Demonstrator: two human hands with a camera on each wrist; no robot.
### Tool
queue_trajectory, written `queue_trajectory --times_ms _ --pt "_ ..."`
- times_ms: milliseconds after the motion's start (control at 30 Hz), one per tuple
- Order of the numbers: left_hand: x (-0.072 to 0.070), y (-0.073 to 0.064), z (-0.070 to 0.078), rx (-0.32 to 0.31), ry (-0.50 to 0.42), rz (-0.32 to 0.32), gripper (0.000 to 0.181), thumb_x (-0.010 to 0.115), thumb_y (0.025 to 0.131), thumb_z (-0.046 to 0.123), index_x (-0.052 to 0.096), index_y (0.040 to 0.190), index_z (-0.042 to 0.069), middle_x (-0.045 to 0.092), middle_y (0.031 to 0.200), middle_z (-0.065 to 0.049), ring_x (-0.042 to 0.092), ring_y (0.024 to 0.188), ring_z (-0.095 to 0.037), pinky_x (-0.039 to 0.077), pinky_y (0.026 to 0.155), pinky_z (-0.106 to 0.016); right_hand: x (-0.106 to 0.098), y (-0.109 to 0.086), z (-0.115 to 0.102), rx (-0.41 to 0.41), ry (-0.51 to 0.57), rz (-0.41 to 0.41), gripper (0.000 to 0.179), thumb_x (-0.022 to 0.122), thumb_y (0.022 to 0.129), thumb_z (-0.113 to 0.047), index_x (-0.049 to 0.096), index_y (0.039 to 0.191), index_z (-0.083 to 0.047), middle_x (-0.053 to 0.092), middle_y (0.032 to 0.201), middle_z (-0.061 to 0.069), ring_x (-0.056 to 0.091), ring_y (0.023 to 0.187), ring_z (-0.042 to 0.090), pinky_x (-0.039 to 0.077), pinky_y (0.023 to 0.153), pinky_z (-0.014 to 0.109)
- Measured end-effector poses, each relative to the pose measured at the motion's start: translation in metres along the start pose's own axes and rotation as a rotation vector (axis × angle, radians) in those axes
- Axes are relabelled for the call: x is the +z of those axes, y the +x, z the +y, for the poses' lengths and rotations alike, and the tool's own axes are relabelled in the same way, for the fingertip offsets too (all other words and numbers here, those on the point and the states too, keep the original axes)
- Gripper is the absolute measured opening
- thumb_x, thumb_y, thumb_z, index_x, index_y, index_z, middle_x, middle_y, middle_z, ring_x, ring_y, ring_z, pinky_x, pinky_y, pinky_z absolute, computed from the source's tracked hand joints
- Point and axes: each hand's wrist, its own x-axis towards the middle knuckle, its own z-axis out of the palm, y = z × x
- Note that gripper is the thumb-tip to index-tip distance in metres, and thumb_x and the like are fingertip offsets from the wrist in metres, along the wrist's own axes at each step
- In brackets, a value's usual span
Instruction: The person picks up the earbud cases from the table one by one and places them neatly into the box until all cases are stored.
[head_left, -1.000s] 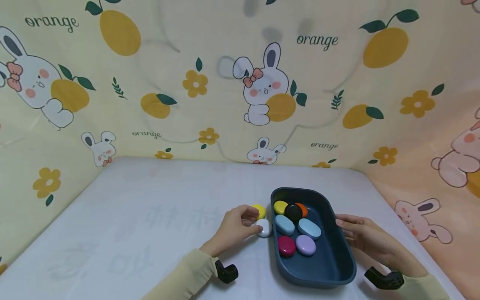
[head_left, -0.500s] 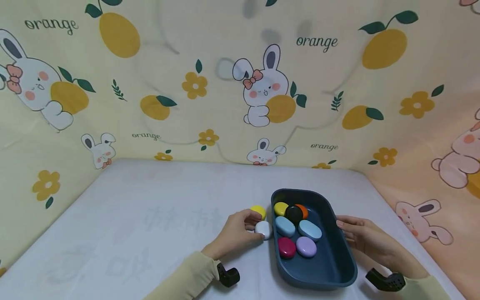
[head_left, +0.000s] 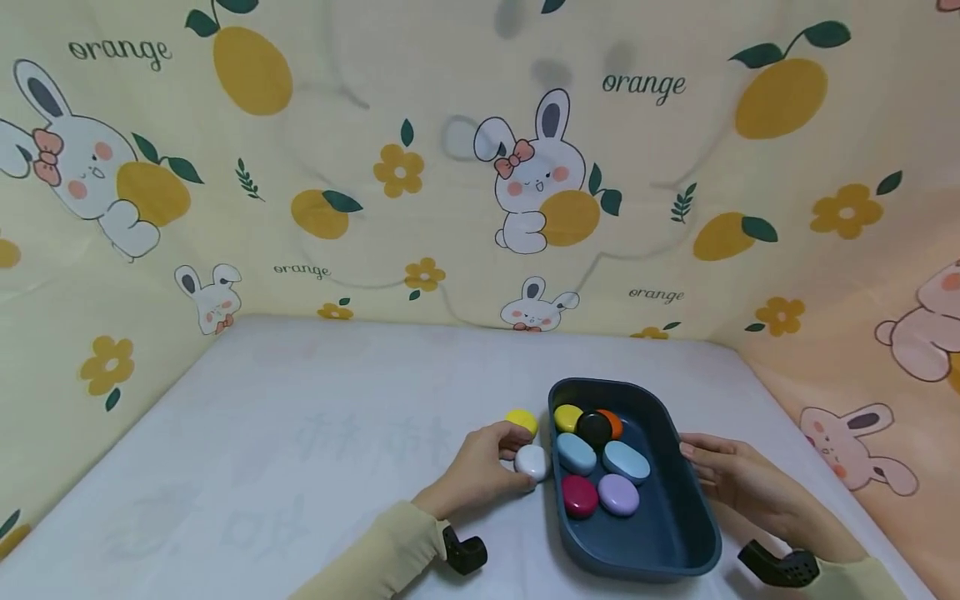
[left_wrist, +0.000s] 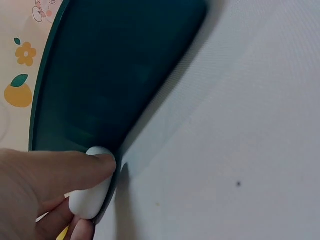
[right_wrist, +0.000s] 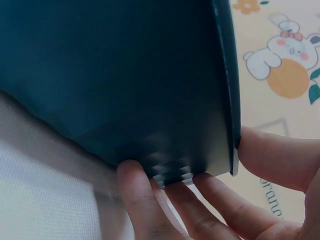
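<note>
A smooth white rounded disc (head_left: 531, 462) is pinched by my left hand (head_left: 474, 468), just outside the left wall of the dark blue tray (head_left: 678, 546). In the left wrist view the thumb lies across the white disc (left_wrist: 90, 202), with fingertips behind it. A yellow disc (head_left: 522, 422) rests just beyond the left fingers. My right hand (head_left: 757, 487) touches the tray's right side. In the right wrist view its fairly straight fingers (right_wrist: 200, 215) rest on the outer wall and the thumb is at the rim.
Inside the tray sit a yellow disc (head_left: 567, 418), a black disc (head_left: 595, 429), an orange disc (head_left: 615, 423), two light blue ovals (head_left: 626, 462), a red disc (head_left: 580, 497) and a lilac disc (head_left: 618, 495). A white cloth (head_left: 300, 450) covers the table; a printed curtain (head_left: 420, 108) stands behind.
The left thumb has moved to the near side of the white disc, and the fingers have closed round it. The right hand stays at the tray's side; the head view has shifted slightly.
</note>
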Motion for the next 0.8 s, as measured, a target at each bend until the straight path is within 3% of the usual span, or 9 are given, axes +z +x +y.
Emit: queue_trajectory --times_ms 367,800 --pt "0.0011 -0.0004 0.0018 0.004 0.019 0.01 0.051 0.086 0.073 0.003 0.062 0.118 0.002 0.063 0.111 0.0 0.063 0.095 -0.011 0.051 0.087 -0.025 0.0013 0.0001 -0.0003 0.005 -0.022 0.029 0.061 0.054 0.103 -0.027 0.033 0.148 0.007 0.063 0.127 0.004 0.062 0.111 0.023 0.047 0.097 0.051" --pt "0.0037 -0.0011 0.0029 0.02 0.027 0.009 0.051 0.086 0.072 0.003 0.062 0.116 0.002 0.064 0.11 0.0 0.063 0.093 -0.01 0.052 0.086 -0.026 0.0002 -0.0032 0.0007 -0.02 0.02 -0.009 0.054 0.053 0.104 -0.025 0.039 0.146 0.005 0.064 0.125 0.004 0.062 0.112 0.024 0.048 0.097 0.049"
